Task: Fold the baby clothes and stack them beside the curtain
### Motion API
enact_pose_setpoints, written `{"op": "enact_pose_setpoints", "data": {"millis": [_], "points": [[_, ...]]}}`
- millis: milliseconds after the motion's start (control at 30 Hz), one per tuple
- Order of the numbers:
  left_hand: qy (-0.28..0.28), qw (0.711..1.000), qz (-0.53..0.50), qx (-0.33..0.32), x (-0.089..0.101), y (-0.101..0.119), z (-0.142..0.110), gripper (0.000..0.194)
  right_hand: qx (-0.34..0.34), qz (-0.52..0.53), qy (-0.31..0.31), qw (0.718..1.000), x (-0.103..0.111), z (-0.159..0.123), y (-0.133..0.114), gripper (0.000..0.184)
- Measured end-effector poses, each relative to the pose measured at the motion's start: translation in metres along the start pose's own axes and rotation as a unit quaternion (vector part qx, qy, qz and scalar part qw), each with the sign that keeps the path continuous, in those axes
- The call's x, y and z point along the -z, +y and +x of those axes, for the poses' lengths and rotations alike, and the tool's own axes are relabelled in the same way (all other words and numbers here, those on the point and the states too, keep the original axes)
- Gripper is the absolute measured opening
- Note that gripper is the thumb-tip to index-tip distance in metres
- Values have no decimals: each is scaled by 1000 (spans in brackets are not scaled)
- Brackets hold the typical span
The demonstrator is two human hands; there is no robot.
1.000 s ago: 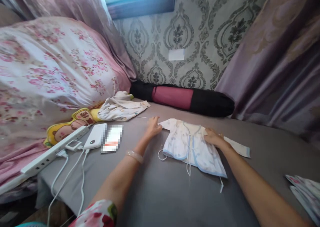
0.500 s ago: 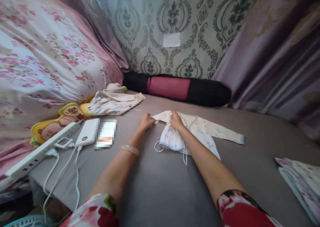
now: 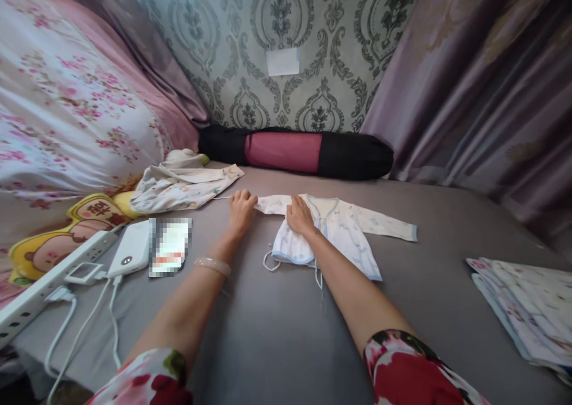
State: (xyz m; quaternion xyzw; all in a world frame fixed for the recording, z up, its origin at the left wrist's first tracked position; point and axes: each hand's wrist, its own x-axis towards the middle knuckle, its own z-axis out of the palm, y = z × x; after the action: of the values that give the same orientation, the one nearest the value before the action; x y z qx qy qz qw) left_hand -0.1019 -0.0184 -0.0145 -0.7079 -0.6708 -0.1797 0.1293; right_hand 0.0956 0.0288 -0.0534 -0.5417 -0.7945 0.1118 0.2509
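A small white baby shirt [image 3: 344, 238] with blue trim and tie strings lies spread on the grey bed sheet. My left hand [image 3: 242, 210] is closed on the cuff end of its left-hand sleeve, which is stretched out sideways. Flat on the shirt near that sleeve's shoulder rests my right hand [image 3: 299, 214], its fingers extended. The other sleeve [image 3: 391, 225] lies straight out to the right, untouched. My right forearm covers part of the shirt's front.
Left of me are a phone [image 3: 171, 247], a white power bank [image 3: 131, 249] with cables, a power strip [image 3: 58, 277] and a yellow cartoon cushion [image 3: 49, 241]. Crumpled clothing [image 3: 179, 187] lies behind them. A black-and-red bag [image 3: 281, 153] lines the wall; folded clothes [image 3: 527, 310] sit right.
My right hand has moved from the right shoulder of the shirt to its left shoulder. The left-hand sleeve is now pulled straighter, and the right-hand sleeve lies extended. The view has tilted down.
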Motion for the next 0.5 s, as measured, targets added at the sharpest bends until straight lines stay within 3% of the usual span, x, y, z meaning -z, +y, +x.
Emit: {"op": "enact_pose_setpoints", "data": {"millis": [133, 233, 333, 400, 500], "points": [[-42, 998, 15, -55, -3, -21, -7, 35, -2, -31, -13, 999, -2, -4, -2, 50], [-62, 997, -7, -49, -7, -39, -11, 42, -3, -47, -17, 999, -2, -6, -4, 51], [-60, 995, -63, 42, -11, -51, -8, 47, -3, -66, -19, 998, -1, -7, -6, 51], [-60, 985, -99, 129, -14, -52, -1, 40, -3, -76, -22, 997, 0, -7, -6, 51], [-112, 957, -125, 235, -21, -48, 13, 35, -1, -88, -27, 996, 0, -7, -7, 51]]}}
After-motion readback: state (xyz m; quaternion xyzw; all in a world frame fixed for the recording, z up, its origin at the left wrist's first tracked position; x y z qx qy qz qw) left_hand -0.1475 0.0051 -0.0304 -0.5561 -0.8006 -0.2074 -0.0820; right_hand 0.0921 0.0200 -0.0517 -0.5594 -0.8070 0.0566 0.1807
